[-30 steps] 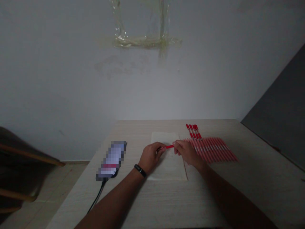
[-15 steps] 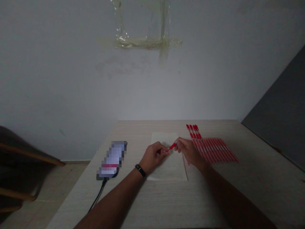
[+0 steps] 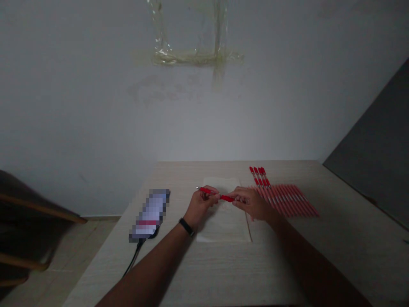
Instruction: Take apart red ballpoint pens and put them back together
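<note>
A red pen [image 3: 226, 198] spans the gap between my two hands, above a pale sheet [image 3: 220, 230] on the table. My left hand [image 3: 201, 205] pinches it near the middle. One red end with a thin silvery tip sticks out past those fingers, to the left. The fingers of my right hand [image 3: 252, 202] close on the other red end. Whether the pen is in one piece is too small to make out. To the right lies a row of red and pinkish pens [image 3: 287, 200], side by side; several at its left end reach farther back with bright red ends.
A phone with a blurred screen [image 3: 150, 215] lies on the left of the table, a black cable [image 3: 131, 262] running from it. The wall [image 3: 204, 128] rises behind the table's back edge. Wooden furniture legs [image 3: 41, 207] stand on the floor at left.
The pen in my hands now lies more level, with its silvery tip showing beyond my left fingers. My left hand has shifted slightly left. The row of pens is unchanged.
</note>
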The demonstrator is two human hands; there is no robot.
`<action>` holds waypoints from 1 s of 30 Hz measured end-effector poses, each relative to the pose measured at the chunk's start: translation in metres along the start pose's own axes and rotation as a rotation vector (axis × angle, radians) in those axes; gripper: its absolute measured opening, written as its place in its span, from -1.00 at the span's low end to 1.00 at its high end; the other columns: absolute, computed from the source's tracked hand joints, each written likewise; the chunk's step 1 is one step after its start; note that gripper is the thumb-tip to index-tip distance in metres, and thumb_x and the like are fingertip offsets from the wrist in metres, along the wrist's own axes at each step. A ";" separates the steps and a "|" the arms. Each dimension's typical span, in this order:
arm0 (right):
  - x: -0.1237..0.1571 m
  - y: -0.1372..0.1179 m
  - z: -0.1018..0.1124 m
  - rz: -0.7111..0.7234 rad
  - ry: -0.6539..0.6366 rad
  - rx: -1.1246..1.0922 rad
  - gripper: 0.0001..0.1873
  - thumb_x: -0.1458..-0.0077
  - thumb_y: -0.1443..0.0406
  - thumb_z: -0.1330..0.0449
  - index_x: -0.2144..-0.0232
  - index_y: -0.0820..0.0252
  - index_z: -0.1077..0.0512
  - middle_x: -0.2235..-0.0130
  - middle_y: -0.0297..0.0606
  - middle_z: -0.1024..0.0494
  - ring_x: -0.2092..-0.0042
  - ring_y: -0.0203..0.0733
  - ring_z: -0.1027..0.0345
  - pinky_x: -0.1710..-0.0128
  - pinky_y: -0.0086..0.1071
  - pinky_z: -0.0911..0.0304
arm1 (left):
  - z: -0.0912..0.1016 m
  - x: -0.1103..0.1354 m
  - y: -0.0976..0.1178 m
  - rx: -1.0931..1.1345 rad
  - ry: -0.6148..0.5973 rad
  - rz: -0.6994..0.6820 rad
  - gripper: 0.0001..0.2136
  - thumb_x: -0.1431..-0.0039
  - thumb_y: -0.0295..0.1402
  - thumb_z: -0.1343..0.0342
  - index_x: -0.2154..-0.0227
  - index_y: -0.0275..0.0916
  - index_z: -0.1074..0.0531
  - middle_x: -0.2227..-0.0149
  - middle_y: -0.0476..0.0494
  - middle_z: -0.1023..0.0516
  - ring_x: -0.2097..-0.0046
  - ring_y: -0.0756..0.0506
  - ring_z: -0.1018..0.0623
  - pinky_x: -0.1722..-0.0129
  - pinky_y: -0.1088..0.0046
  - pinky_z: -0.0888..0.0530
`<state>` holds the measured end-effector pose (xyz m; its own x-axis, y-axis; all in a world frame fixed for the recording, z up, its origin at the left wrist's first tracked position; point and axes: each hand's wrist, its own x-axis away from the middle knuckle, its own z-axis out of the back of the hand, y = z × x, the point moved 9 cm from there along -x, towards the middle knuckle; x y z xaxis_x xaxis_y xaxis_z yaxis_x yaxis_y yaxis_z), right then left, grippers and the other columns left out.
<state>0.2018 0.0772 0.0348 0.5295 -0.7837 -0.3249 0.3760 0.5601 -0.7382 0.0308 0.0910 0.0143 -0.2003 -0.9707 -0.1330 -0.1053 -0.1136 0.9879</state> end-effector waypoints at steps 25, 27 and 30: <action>0.002 0.015 -0.002 -0.089 -0.053 -0.065 -0.67 -0.26 0.16 -0.21 0.00 0.12 -0.59 0.21 -0.18 -0.56 0.29 -0.20 -0.48 0.45 -0.45 -0.39 | -0.001 -0.001 -0.010 0.057 0.006 0.010 -0.69 -0.02 -0.20 -0.40 0.29 -0.32 -0.53 0.50 0.00 -0.50 0.50 0.04 -0.43 0.48 0.52 -0.34; 0.003 0.018 -0.004 -0.106 -0.068 -0.074 -0.66 -0.26 0.15 -0.21 0.01 0.13 -0.59 0.22 -0.18 -0.55 0.31 -0.20 -0.48 0.56 -0.51 -0.32 | -0.003 0.000 -0.010 0.067 -0.001 0.013 -0.69 -0.02 -0.20 -0.40 0.29 -0.32 -0.53 0.50 0.01 -0.49 0.50 0.04 -0.43 0.48 0.53 -0.34; 0.003 0.019 -0.006 -0.108 -0.067 -0.073 -0.70 -0.25 0.17 -0.22 0.06 0.17 -0.61 0.24 -0.18 -0.55 0.32 -0.22 -0.47 0.57 -0.54 -0.29 | -0.004 0.001 -0.010 0.077 -0.001 0.022 -0.70 -0.02 -0.21 -0.40 0.29 -0.32 -0.53 0.50 0.01 -0.49 0.50 0.05 -0.43 0.47 0.52 -0.34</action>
<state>0.2059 0.0836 0.0162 0.5393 -0.8174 -0.2027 0.3784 0.4503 -0.8088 0.0350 0.0900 0.0042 -0.2041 -0.9726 -0.1112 -0.1750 -0.0756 0.9817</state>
